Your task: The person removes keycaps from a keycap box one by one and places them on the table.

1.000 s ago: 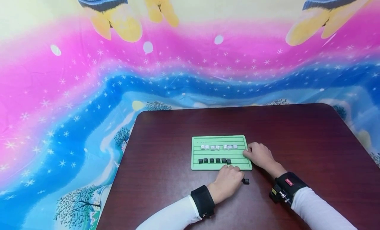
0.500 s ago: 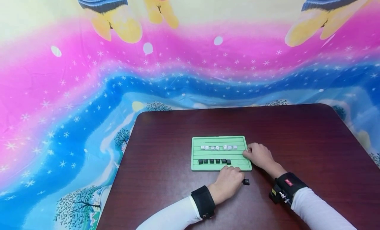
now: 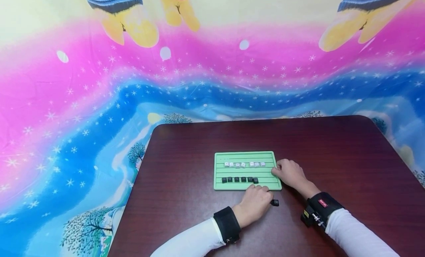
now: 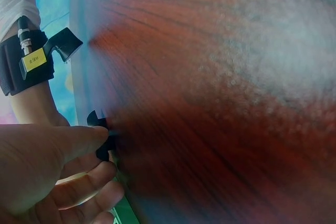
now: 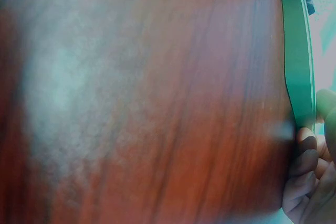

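Observation:
A light green ridged tray (image 3: 248,172) lies on the table and carries a row of white keycaps (image 3: 237,165) and, nearer me, a row of black keycaps (image 3: 237,179). Just in front of its near edge, my left hand (image 3: 254,205) pinches a black keycap (image 3: 275,202). In the left wrist view, the thumb covers part of this dark piece (image 4: 103,142). My right hand (image 3: 290,173) grips the tray's right edge, thumb over the rim. Curled fingers (image 5: 304,169) show beside the tray's green side wall (image 5: 298,51) in the right wrist view.
The dark reddish-brown table (image 3: 186,150) has rounded far corners. Behind it hangs a colourful patterned cloth (image 3: 206,65). Black straps with small cameras (image 3: 312,214) sit on both wrists, over white sleeves.

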### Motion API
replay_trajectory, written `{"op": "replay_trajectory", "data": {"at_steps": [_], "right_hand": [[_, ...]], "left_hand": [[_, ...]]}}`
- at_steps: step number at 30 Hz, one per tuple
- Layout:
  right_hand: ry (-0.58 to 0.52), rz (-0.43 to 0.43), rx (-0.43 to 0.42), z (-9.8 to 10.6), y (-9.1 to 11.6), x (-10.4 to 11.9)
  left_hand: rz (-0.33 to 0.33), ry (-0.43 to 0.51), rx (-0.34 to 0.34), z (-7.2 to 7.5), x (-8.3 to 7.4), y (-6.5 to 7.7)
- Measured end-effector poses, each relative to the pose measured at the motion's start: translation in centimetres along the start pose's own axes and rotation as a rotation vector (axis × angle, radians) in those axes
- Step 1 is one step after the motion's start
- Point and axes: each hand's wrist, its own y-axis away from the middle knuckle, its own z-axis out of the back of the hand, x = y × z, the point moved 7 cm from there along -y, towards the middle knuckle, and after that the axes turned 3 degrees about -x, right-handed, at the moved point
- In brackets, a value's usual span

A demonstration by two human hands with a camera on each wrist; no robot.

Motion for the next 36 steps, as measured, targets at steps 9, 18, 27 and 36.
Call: {"op": "replay_trajectory", "data": {"at_steps": [9, 18, 27, 36], "right_hand": [[-0.003, 0.015, -0.004, 0.2, 0.0, 0.2], [0.003, 0.011, -0.009, 0.1, -0.1, 0.1], [0.004, 0.01, -0.01, 0.0, 0.0, -0.1], [0.005, 0.011, -0.009, -0.1, -0.1, -0.1]], "left_hand": [[0.008, 0.012, 0.034, -0.4, 0.1, -0.1], [0.016, 0.013, 0.044, 0.0, 0.2, -0.1], [0.06, 0.067, 0.028, 0.6, 1.2, -0.6], [0.076, 0.072, -0.009, 1.3, 2.1, -1.1]]}}
